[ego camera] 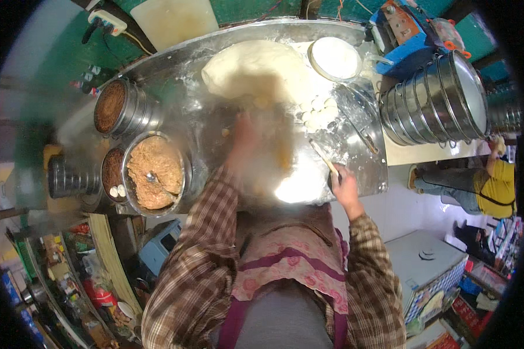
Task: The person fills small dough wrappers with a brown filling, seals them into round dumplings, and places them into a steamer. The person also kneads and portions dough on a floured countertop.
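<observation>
My right hand [346,186] grips one end of a thin wooden rolling pin [324,157] near the front right of the metal worktable [358,174]. My left hand [246,135] is over the middle of the table, blurred by a hazy patch in the view. Whether its fingers hold anything is hidden. Beyond it lies a large mass of pale dough [253,65]. Several small dough pieces [318,114] sit in a cluster right of centre. At the left, a metal bowl holds minced filling [155,168] with a spoon [163,185] in it.
A bowl of flour [336,59] stands at the far right of the table, by a blue machine [404,56]. Stacked metal steamers are at right [432,100] and left [124,109]. Two small white buns [118,190] rest in another steamer. A person in yellow [498,187] is at right.
</observation>
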Demonstrator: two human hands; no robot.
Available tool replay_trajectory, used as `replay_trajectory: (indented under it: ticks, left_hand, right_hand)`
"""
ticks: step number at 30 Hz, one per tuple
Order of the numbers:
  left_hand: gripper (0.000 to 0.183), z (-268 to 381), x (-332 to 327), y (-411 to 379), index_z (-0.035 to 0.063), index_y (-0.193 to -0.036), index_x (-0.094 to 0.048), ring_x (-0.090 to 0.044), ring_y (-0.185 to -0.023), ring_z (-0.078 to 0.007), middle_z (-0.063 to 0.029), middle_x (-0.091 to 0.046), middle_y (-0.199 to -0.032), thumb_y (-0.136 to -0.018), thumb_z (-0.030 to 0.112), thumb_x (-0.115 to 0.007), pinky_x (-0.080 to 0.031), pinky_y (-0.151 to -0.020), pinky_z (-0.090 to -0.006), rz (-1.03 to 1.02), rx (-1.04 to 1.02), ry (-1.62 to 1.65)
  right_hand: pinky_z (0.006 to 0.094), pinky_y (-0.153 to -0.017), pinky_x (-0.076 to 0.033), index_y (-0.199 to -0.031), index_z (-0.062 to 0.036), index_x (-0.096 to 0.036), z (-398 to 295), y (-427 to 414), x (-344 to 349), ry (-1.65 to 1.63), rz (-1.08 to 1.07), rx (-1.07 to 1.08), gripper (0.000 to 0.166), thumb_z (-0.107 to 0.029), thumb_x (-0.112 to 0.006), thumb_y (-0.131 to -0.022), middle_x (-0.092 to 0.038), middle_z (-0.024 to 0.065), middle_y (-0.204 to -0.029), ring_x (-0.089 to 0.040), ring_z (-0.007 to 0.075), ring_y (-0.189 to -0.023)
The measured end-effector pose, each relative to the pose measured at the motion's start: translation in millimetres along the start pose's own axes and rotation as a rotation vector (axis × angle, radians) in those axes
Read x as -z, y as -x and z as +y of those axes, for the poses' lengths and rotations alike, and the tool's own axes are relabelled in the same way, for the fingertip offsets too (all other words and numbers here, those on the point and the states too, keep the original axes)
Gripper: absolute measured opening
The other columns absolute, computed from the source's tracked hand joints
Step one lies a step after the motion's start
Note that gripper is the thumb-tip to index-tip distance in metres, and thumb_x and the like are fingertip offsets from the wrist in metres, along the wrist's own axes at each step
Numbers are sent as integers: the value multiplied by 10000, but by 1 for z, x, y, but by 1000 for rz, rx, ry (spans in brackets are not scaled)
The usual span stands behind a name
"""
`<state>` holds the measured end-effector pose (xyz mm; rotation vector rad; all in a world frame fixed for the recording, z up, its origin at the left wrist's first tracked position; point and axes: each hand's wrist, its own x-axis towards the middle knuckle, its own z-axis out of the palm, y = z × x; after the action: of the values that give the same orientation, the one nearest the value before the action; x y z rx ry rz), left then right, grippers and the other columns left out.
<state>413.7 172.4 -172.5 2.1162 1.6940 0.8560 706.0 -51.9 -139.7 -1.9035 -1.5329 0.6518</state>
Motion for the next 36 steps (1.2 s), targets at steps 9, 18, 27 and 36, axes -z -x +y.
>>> replay_trajectory:
  ticks: [9, 18, 27, 36]
  left_hand:
    - [391, 71, -56, 2, 39, -1171, -629, -645, -952, -400, -183, -693, -1001, -917, 334, -664, -517, -864, -509, -88, 75, 33]
    - [322, 101, -39, 68, 78, -1145, -690, -535, -1269, -391, -160, -629, -1296, -913, 288, -613, -447, -1050, -470, -556, -209, -244]
    - [647, 96, -43, 71, -50, -1398, -514, -393, -1408, -425, -283, -485, -1449, -895, 345, -609, -282, -1190, -520, -418, -509, -164]
    - [240, 56, -1, 156, 47, -1042, -699, -631, -987, -402, -200, -682, -1082, -905, 210, -589, -493, -902, -501, -400, -370, 264]
  right_hand:
    - [420, -923, -519, -1196, -8, -674, 38, 13, 28, -160, 39, 68, 292, -91, -615, -922, -683, 223, -1136, -656, 401, -1047]
    - [435, -925, -520, -1174, -13, -686, 41, 9, 23, -183, 53, 109, 274, -117, -633, -926, -688, 217, -1126, -649, 420, -1044]
    - [478, -996, -463, -1072, -101, -734, 6, 3, 35, 168, -106, 237, 208, -160, -703, -875, -675, 93, -1115, -616, 341, -1097]
    - [480, -1240, -213, -1508, -47, -408, -49, -14, -62, 516, -289, 217, 586, -306, -525, -995, -299, 156, -1627, -233, 318, -1527]
